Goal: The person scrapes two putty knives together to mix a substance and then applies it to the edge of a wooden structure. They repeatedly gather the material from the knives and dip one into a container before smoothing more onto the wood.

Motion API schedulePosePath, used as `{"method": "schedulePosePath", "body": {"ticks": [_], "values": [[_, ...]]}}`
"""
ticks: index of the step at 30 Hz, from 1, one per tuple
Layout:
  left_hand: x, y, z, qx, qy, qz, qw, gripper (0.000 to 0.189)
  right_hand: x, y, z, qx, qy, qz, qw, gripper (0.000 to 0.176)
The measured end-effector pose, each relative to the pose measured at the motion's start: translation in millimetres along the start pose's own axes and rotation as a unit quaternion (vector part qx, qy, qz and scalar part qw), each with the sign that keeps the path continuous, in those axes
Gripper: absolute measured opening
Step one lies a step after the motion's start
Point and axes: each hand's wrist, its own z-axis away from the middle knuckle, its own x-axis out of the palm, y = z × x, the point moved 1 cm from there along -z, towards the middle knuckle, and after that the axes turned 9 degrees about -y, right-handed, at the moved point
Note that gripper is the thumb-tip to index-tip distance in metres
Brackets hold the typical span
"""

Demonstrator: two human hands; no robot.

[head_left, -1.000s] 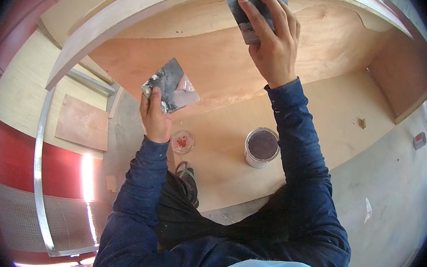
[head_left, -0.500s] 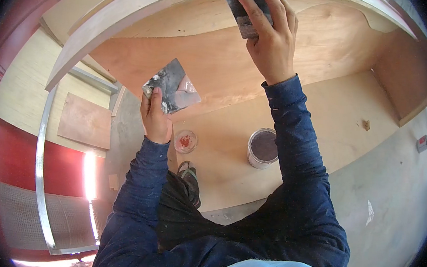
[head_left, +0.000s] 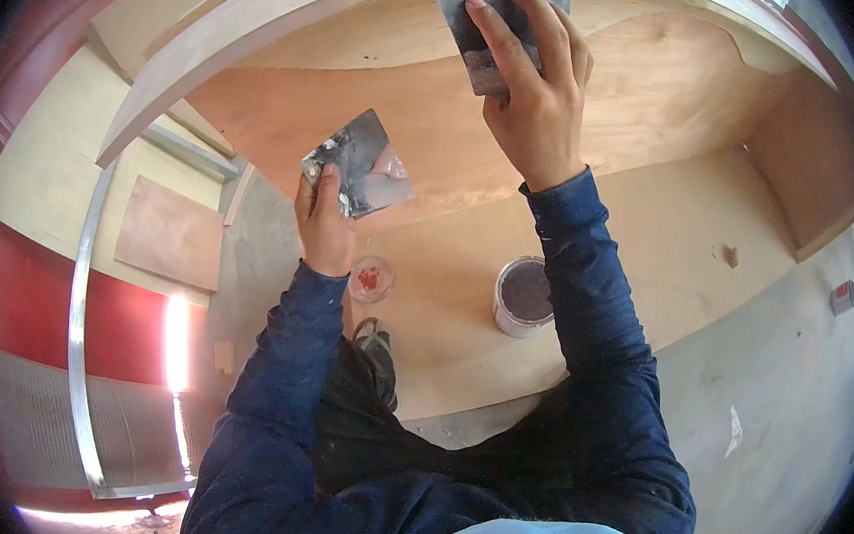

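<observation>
head view: right hand [head_left: 540, 110] holds scraper [head_left: 471, 42] at board edge [head_left: 250, 32], bucket [head_left: 513, 325] well apart.

Bright light [head_left: 176, 348] is streaking a red wall [head_left: 127, 319] left of the fingers [head_left: 509, 47] as grey floor [head_left: 759, 384] is spreading to their right.

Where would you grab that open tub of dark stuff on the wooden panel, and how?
Probably by the tub's pale outer wall, just below the rim, coming from the left of the picture. It looks upright, and its round wall should suit curled fingers. Pinching the rim risks touching the dark contents, while the right sleeve covers the tub's right edge in this view.
</observation>
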Motion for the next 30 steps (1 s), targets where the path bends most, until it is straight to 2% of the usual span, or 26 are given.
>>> {"method": "schedulePosePath", "body": {"ticks": [1,2,4,5,7,8,10,11,12,13,17,18,19,20,22,23,25,28,30], "values": [[-1.6,-3.9,-0.8,-0.026,-0.008,0.07,0.997,0.025,-3.9,-5.0,-5.6,0.001,0.006,-0.01,1.0,0.073],[-1.8,-1.7,-1.4,-0.025,-0.008,0.068,0.997,0.025,-5.7,-3.6,-10.3,0.001,0.006,-0.011,1.0,0.073],[-0.1,1.9,-3.0,-0.08,0.011,0.211,0.974,0.023,-3.3,5.1,-18.2,-0.009,-0.054,-0.222,0.973,0.041],[2.5,5.7,-3.2,-0.08,0.011,0.209,0.975,0.023,3.0,9.0,-20.4,-0.009,-0.052,-0.223,0.973,0.041],[6.6,11.7,-1.5,-0.085,0.038,0.244,0.965,0.022,13.2,13.1,-22.7,-0.106,0.065,-0.173,0.977,0.041],[6.0,11.1,-1.6,-0.084,0.038,0.243,0.966,0.022,10.4,9.8,-21.0,-0.106,0.066,-0.174,0.977,0.041],[5.2,8.1,-0.5,-0.094,0.067,0.251,0.961,0.022,1.3,2.6,-15.3,-0.04,0.018,-0.041,0.998,0.041],[3.5,3.7,1.1,-0.095,0.067,0.251,0.961,0.022,4.7,5.2,-17.3,-0.039,0.017,-0.041,0.998,0.041],[0.4,0.2,2.9,-0.021,0.052,0.066,0.996,0.022,10.6,9.3,-21.2,-0.074,0.046,-0.091,0.992,0.042],[-1.6,-2.0,4.7,0.054,0.034,-0.122,0.991,0.022,15.0,11.0,-23.0,-0.108,0.075,-0.141,0.981,0.043],[3.2,5.8,3.6,0.022,0.045,-0.067,0.997,0.021,24.7,10.5,-23.2,-0.085,0.077,-0.19,0.975,0.043],[5.4,9.9,1.8,-0.043,0.066,0.084,0.993,0.021,26.0,10.8,-23.3,-0.093,0.096,-0.148,0.98,0.043],[7.0,11.1,1.3,-0.107,0.085,0.233,0.963,0.02,26.2,10.9,-23.0,-0.101,0.116,-0.104,0.983,0.043],[5.4,7.4,2.8,-0.107,0.085,0.233,0.963,0.02,22.8,8.4,-21.6,-0.101,0.116,-0.105,0.983,0.043],[-1.2,-3.3,7.4,0.001,0.049,0.048,0.998,0.02,13.0,2.9,-17.3,-0.05,0.063,-0.036,0.996,0.043],[-6.6,-6.8,6.4,0.001,0.05,0.049,0.998,0.02,14.9,5.6,-11.3,-0.051,0.062,-0.035,0.996,0.043],[-13.7,-13.9,1.6,-0.116,0.024,0.217,0.969,0.021,26.0,14.4,10.2,-0.007,-0.007,-0.014,1.0,0.07],[1.9,7.6,-0.7,-0.067,0.001,0.151,0.986,0.021,31.7,15.8,24.6,0.004,-0.063,0.001,0.998,0.068],[4.4,-2.0,-1.8,-0.033,0.004,0.147,0.989,0.022,23.8,3.0,21.7,0.004,-0.061,-0.016,0.998,0.065]]}}
